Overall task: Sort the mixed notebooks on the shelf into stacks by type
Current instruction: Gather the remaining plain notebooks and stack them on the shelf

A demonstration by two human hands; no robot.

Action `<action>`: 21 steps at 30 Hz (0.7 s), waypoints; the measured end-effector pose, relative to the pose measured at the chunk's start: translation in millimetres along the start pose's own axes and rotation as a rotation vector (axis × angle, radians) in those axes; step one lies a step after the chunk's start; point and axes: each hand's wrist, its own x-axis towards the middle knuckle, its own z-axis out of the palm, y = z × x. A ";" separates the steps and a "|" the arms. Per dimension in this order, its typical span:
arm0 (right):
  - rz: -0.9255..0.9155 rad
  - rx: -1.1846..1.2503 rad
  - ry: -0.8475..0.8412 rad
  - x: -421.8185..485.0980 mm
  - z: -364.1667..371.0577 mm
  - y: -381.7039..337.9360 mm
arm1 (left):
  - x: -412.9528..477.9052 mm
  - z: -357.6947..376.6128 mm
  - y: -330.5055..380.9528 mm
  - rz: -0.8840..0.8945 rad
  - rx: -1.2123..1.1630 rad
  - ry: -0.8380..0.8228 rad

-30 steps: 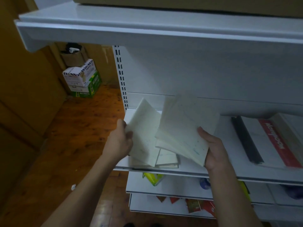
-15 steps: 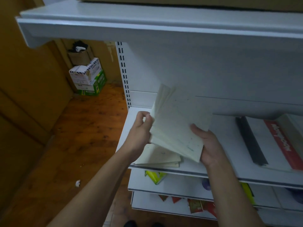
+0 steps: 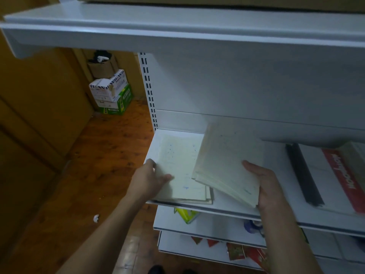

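A low stack (image 3: 208, 196) of pale notebooks lay at the left end of the middle shelf (image 3: 233, 207), and its top notebook (image 3: 181, 165), cream with faint blue specks, lay flat. The left hand (image 3: 147, 179) held that top notebook by its left edge, thumb laid across the cover near the front corner and fingers curled at the edge; whether they reached beneath could not be told. The right hand (image 3: 264, 186) gripped a thick bundle of similar notebooks (image 3: 229, 161) at its near right corner, thumb stretched along the upper face, fingers hidden under the bundle. The bundle was tilted, far edge raised towards the back panel, its left corner overlapping the stack's right side; contact there could not be made out. Both forearms rose from the bottom of the view, elbows cut off.

Well apart on the right of the same shelf lay a red-and-white notebook pile (image 3: 341, 180) with a black strip (image 3: 302, 175) beside it, cut off by the frame, its red lettering blurred. The upper shelf (image 3: 177, 32) hid whatever sat above. Lower shelves showed a yellow packet (image 3: 186, 214) and reddish packets (image 3: 235, 251), only partly visible. To the left, cardboard boxes (image 3: 110, 91) stood stacked on the wooden floor (image 3: 83, 171), near a small white scrap (image 3: 96, 218)
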 end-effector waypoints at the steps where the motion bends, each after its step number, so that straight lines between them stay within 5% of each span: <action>1: 0.005 -0.006 -0.007 0.5 -0.7 -0.4 | 2.5 -4.1 -2.3 0.001 -0.031 0.030; 7: 0.040 0.008 -0.059 6.5 4.1 4.7 | -0.1 -26.2 3.9 0.133 -0.133 0.180; 15: 0.080 0.037 -0.159 10.1 33.3 8.9 | -26.6 -19.7 53.4 0.116 -0.918 -0.142; 21: 0.029 0.035 -0.146 13.1 24.2 2.2 | -25.0 -1.0 59.0 0.175 -0.800 -0.126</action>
